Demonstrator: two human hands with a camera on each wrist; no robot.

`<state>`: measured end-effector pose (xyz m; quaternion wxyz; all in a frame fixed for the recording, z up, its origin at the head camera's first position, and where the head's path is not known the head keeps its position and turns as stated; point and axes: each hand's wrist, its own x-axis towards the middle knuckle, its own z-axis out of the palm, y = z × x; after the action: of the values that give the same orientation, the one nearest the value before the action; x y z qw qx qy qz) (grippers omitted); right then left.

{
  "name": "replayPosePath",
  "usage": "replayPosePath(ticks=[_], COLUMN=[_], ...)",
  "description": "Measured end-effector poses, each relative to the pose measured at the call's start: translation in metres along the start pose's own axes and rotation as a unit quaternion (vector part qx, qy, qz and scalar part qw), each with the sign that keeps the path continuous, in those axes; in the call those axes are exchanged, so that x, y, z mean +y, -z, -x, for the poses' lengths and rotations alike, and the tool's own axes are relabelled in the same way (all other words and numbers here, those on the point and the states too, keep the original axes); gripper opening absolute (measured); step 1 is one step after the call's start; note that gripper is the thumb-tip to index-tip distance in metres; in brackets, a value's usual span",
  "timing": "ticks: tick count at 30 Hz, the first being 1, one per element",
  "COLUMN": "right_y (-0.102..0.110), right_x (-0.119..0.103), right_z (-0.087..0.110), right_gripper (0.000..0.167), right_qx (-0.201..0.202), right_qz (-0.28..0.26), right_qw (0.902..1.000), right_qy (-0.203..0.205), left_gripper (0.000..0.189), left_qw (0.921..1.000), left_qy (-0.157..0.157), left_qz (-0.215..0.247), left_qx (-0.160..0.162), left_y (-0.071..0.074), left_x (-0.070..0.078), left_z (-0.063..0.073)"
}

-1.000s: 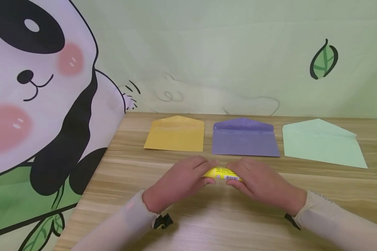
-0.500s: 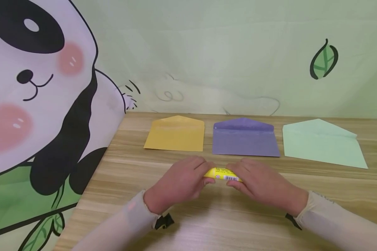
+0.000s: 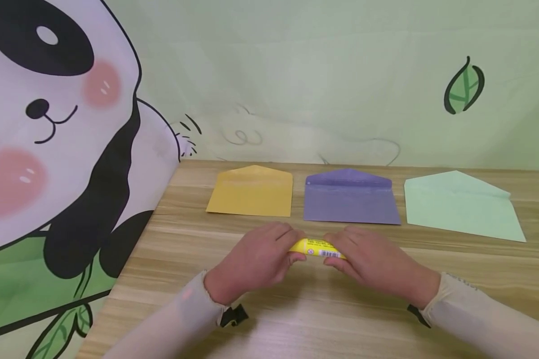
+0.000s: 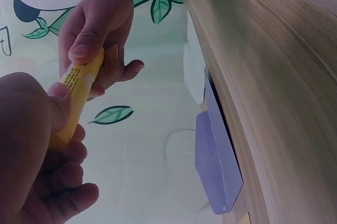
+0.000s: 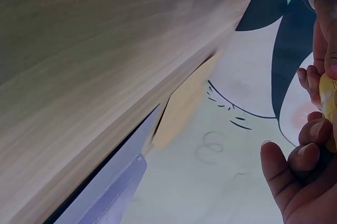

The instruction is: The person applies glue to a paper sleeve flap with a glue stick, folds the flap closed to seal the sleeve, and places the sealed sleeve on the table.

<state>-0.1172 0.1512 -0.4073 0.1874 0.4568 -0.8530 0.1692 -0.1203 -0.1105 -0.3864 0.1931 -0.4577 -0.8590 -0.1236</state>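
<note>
A yellow glue stick, printed with small text and a barcode, lies crosswise between both hands, above the table. My left hand grips its left end, thumb below and fingers over the top. Round the other end, my right hand curls in the same way. The left wrist view shows the glue stick tilted, with a thumb pressed on it from each hand. Both of its ends are hidden in the hands. Only a strip of the glue stick appears at the right wrist view's edge.
Three envelopes with raised flaps lie in a row beyond the hands: yellow, purple and mint green. They rest on a wood-grain table. Behind stands a pale green backdrop with a panda drawing at left.
My left fingers have drawn back slightly to the left, baring a little more of the glue stick. The right hand and the envelopes stay where they were.
</note>
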Motion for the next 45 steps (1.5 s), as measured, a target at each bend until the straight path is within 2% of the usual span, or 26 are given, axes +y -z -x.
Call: replayPosePath(ticks=[16,27,38,41,45], right_y=[0.001,0.004,0.005,0.005,0.008], right_x=[-0.002,-0.002,-0.001,0.000,0.006], right_z=[0.002,0.004,0.006,0.008,0.019], right_gripper=[0.051,0.051,0.052,0.049,0.035], right_qx=[0.003,0.017,0.022,0.005,-0.029], right_qz=[0.013,0.009,0.013,0.013,0.005], right_qw=[0.9999,0.9997,0.9995,0.9999,0.9967], right_qy=[0.001,0.014,0.017,-0.004,-0.076], left_gripper=[0.031,0.033,0.033,0.033,0.032], left_qw=[1.0000,0.9999,0.9999,0.9998,0.9980], left_qy=[-0.004,-0.015,-0.010,-0.001,0.049], left_qz=[0.002,0.002,0.011,0.021,0.040], left_qx=[0.007,0.007,0.007,0.009,0.008], left_y=[-0.001,0.003,0.005,0.006,0.008], left_x=[-0.001,0.000,-0.002,-0.005,-0.017], left_z=[0.001,-0.001,0.001,0.003,0.011])
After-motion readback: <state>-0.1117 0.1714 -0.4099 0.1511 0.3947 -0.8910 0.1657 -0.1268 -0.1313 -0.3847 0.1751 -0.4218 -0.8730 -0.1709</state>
